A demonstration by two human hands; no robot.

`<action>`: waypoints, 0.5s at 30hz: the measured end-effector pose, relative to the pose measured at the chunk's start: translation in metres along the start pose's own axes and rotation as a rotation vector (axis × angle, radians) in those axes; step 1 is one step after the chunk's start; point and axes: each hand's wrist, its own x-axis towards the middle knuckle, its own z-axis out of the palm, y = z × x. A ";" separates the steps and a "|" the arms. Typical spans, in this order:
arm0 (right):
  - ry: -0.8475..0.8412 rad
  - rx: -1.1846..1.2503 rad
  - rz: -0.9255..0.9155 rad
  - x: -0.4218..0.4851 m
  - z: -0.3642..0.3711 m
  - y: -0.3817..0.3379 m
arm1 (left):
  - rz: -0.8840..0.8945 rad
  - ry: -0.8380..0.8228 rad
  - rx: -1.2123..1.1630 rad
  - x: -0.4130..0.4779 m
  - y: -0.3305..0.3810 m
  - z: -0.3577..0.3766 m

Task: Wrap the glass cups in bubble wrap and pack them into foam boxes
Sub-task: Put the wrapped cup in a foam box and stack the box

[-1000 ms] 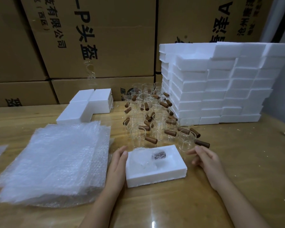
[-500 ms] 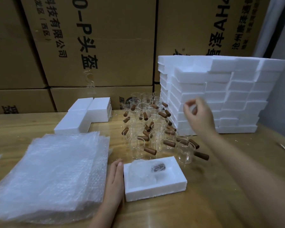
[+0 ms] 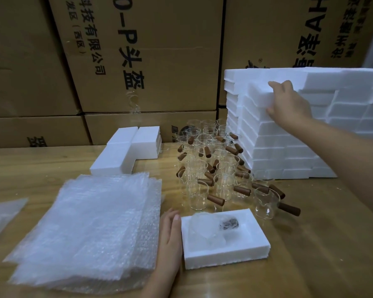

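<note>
An open white foam box (image 3: 225, 254) lies on the wooden table near me, with a bubble-wrapped cup (image 3: 211, 227) inside it. My left hand (image 3: 170, 235) rests flat against the box's left side, fingers straight. My right hand (image 3: 289, 104) reaches up to the tall stack of foam pieces (image 3: 289, 147) at the right and grips one piece near the top, thumb under it and fingers over it. Several glass cups with brown wooden handles (image 3: 213, 168) stand crowded between the box and the stack. A pile of bubble wrap sheets (image 3: 91, 229) lies at the left.
Closed foam boxes (image 3: 125, 153) sit at the back left of the table. Large cardboard cartons (image 3: 138, 61) form a wall behind everything. A loose plastic sheet (image 3: 0, 214) lies at the far left edge. Bare table (image 3: 321, 244) shows at the right front.
My right hand rose from beside the foam box to the upper part of the foam stack and took hold of a piece. My left hand stayed against the box's left side.
</note>
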 end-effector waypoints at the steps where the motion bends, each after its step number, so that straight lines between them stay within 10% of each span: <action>1: 0.021 0.017 -0.014 0.000 -0.001 -0.001 | -0.005 0.001 -0.015 0.001 -0.001 0.000; 15: 0.111 1.014 -0.051 -0.143 -0.027 -0.028 | -0.018 -0.006 -0.042 0.000 0.000 -0.002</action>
